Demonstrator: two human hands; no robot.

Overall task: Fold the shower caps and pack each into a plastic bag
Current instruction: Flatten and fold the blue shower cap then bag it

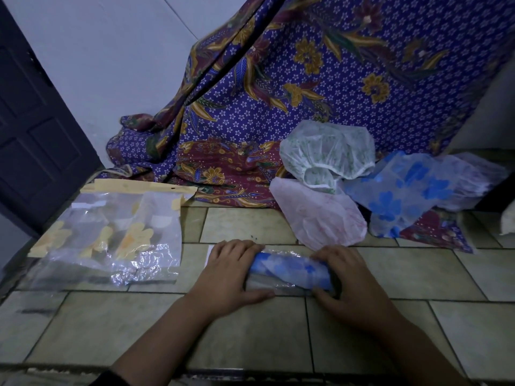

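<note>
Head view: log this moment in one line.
step: packing | left hand, right hand: gripping rolled blue-flowered shower cap inside clear plastic bag | waiting: pile of unfolded shower caps

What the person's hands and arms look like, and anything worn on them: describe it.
Both the left hand and the right hand are bare: no gloves, no ring or watch showing. The left forearm is uncovered up to the edge of a dark sleeve at the frame's bottom. The right forearm shows no sleeve in view.
</note>
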